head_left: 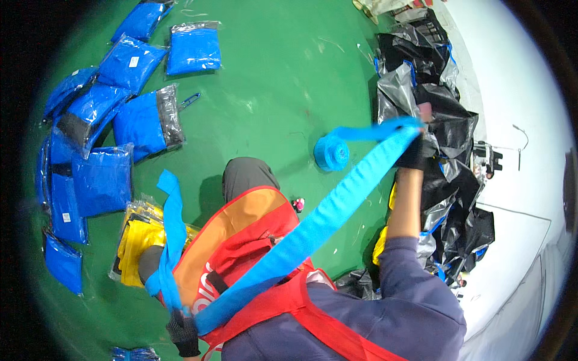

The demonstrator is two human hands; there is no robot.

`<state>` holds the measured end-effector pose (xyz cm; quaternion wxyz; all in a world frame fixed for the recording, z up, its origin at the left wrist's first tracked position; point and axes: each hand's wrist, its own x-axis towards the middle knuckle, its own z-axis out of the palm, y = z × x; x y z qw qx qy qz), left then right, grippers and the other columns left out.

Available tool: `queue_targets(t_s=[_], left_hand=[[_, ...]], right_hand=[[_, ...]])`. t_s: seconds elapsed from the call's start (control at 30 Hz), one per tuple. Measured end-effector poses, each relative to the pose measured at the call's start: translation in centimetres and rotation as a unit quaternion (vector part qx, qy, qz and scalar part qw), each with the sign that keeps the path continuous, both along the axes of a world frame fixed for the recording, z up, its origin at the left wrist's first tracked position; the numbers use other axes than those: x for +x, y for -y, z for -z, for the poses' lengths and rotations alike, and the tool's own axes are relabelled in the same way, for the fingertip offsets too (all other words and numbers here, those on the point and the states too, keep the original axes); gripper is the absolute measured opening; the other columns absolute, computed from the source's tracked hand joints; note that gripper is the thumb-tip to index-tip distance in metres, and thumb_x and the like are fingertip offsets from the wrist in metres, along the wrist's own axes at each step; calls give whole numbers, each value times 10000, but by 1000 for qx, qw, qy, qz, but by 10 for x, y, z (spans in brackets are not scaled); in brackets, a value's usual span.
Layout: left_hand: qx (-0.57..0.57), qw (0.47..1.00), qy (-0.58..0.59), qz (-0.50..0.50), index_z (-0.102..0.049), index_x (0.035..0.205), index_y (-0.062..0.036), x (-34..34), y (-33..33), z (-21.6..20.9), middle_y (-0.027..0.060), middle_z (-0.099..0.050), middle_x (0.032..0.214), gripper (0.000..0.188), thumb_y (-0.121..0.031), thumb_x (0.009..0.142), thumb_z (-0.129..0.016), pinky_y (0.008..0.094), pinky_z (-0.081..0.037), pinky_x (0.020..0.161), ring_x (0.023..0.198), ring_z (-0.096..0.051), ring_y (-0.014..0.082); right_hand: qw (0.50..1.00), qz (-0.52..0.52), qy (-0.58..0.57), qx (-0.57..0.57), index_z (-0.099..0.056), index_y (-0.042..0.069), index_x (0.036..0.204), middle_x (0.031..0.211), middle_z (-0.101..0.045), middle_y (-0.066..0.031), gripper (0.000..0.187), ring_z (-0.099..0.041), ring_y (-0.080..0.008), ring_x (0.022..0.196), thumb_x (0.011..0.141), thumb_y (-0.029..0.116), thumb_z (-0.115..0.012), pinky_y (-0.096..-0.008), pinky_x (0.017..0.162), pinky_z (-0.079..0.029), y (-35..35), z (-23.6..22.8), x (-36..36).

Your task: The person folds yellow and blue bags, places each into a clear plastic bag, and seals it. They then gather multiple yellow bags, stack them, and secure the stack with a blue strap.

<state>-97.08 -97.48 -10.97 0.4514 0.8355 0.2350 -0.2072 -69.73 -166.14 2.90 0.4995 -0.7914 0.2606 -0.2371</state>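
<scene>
A long bright blue fabric strip [307, 231] is stretched diagonally across my body between my two hands. My right hand [419, 144], in a dark fingerless glove, reaches far out to the right and is closed on the strip. At the lower left, my left hand [183, 332], in a dark glove, grips the other part, and a loose twisted tail of the strip rises beyond it. From my right hand the strip also runs, somewhat blurred, to a blue roll [332, 153] on the green floor.
Several blue folded packs in clear bags [102, 180] are spread along the left. Yellow bagged packs [141, 240] lie by my leg. Black and grey plastic bundles [445, 120] line the white wall [518, 180] at right. A small pink and black object [298, 204] is near my knee.
</scene>
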Motion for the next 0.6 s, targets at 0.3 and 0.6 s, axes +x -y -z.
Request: queue_targets(t_s=[0.3, 0.6], left_hand=[[144, 981, 10, 130, -560, 791, -20, -4, -4, 2, 189, -606, 755, 122, -129, 802, -615, 418, -467, 624, 680, -599, 360], [81, 994, 6, 72, -558, 874, -57, 7, 5, -24, 127, -614, 723, 169, -141, 757, -647, 402, -493, 612, 643, -614, 339]], right_hand=[[918, -395, -19, -33, -576, 29, 1153, 1091, -607, -88, 383, -547, -251, 955, 870, 287, -544, -363, 862, -457, -99, -163, -33], [474, -306, -536, -628, -489, 139, 1303, 1326, -482, -164, 507, -470, -328, 1199, 831, 301, -575, -390, 990, -384, -124, 47, -8]])
